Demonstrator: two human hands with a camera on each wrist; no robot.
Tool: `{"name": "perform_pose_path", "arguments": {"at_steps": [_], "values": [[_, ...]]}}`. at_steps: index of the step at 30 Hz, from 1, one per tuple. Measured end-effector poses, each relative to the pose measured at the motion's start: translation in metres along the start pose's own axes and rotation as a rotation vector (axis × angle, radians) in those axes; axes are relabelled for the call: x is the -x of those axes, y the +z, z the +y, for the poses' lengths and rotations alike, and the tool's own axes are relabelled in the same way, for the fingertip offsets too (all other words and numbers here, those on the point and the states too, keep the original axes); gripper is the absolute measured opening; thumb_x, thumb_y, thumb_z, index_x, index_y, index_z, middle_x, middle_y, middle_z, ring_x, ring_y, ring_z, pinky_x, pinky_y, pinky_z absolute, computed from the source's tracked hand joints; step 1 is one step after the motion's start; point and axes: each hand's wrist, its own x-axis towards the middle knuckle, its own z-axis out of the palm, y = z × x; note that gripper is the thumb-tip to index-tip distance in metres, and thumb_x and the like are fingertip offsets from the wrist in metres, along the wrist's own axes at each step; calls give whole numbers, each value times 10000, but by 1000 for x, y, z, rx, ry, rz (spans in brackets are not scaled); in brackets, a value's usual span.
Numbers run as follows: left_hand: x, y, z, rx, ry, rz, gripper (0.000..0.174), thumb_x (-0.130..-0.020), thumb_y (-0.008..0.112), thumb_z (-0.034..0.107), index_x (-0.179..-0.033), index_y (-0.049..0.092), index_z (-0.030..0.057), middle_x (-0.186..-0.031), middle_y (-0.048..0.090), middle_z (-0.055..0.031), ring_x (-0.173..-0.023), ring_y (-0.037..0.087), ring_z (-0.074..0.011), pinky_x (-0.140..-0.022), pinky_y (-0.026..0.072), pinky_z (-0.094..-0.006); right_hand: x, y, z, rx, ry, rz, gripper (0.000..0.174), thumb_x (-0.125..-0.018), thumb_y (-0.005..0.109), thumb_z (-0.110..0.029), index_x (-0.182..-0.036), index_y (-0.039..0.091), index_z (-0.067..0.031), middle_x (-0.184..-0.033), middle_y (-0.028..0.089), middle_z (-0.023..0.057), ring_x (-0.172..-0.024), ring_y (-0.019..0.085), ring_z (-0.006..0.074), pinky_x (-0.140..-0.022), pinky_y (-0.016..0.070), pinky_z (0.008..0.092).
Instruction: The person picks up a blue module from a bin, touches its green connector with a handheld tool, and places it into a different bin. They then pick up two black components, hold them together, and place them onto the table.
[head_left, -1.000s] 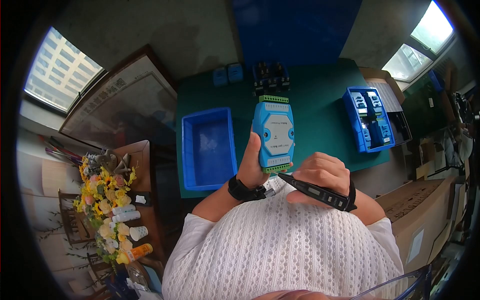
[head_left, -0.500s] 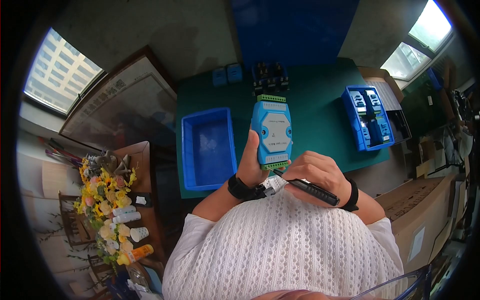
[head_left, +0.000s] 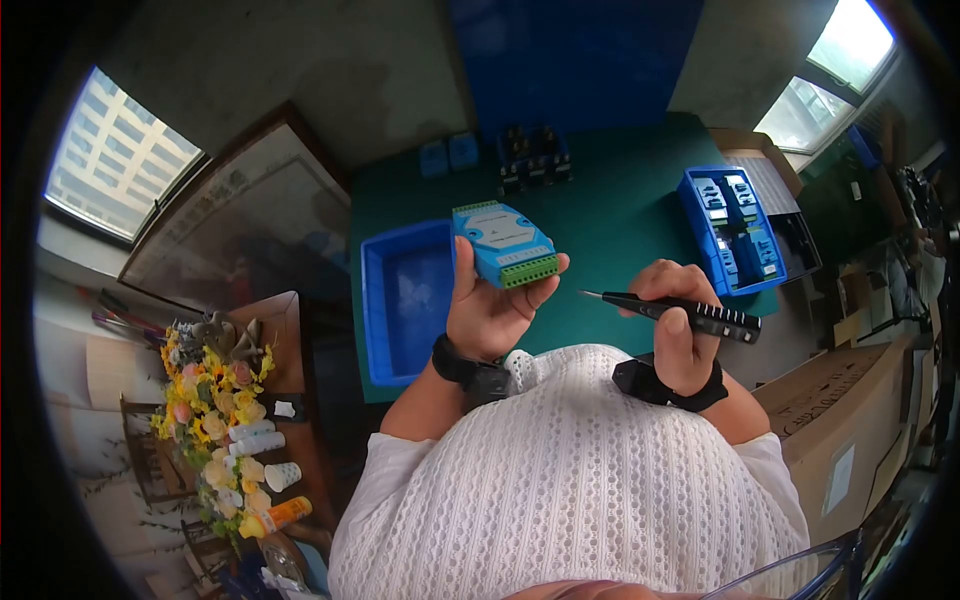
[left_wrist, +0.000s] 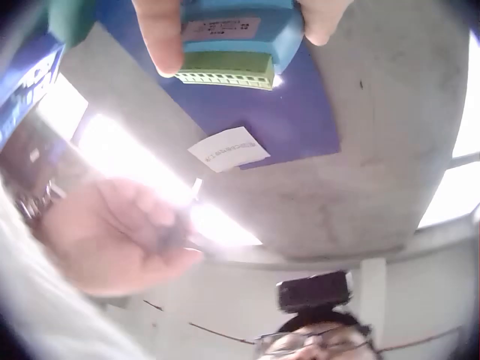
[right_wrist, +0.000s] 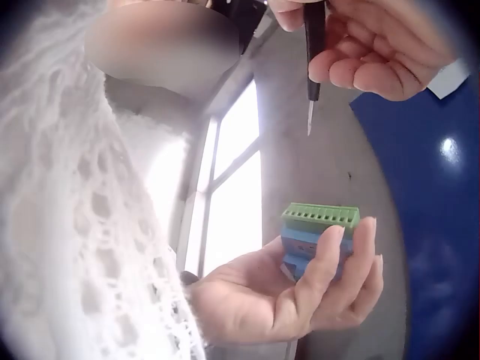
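The left hand (head_left: 492,316) grips a light-blue module (head_left: 503,238) by its sides, label up and tilted, its green terminal block (head_left: 530,271) facing the body. In the left wrist view the terminal block (left_wrist: 229,69) shows between thumb and fingers. The right hand (head_left: 683,330) holds a black pen-like screwdriver (head_left: 700,316) whose metal tip points left. That tip stands apart from the module, to its right. Seen from the right wrist, the screwdriver (right_wrist: 313,67) is above the module's terminal block (right_wrist: 321,215), with a gap between them.
An empty-looking blue bin (head_left: 405,300) stands on the green table (head_left: 620,220) at left. At right another blue bin (head_left: 722,262) holds several modules. Behind are black-and-blue parts (head_left: 533,158) and two small blue items (head_left: 448,156). Cardboard boxes (head_left: 845,430) stand at the right.
The module has moved left and up and tilted, its terminal block turned toward the body. The right hand has moved right and up, taking the screwdriver's tip off the terminal block.
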Motion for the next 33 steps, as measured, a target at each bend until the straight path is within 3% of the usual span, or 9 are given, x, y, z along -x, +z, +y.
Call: {"name": "perform_pose_path", "arguments": {"at_steps": [3,9,33], "values": [[3,1,-6,101,-18,-37,698,-846,466,557,-1281,380,17,-1286,413,-245,-1221,388,-398,-975,419,-457,3,3,8,44,6,27,273,-853,600,-244,-924,537,11,-779,591,118,-671,567,167,-623,452,272],[6,-5,-15,275,-50,-105,694,-847,517,496,-1319,329,23,-1371,286,-250,-1285,283,-397,-1026,360,-471,2,2,12,323,-99,-40,186,-773,657,-140,-871,573,-6,-755,614,114,-656,596,210,-596,474,288],[4,3,-20,167,-41,-99,685,-849,475,522,-1299,340,24,-1316,379,-235,-1254,334,-399,-1013,387,-460,5,1,24,332,-72,-15,191,-802,640,-167,-868,565,-4,-784,625,134,-662,618,222,-588,483,290]]}}
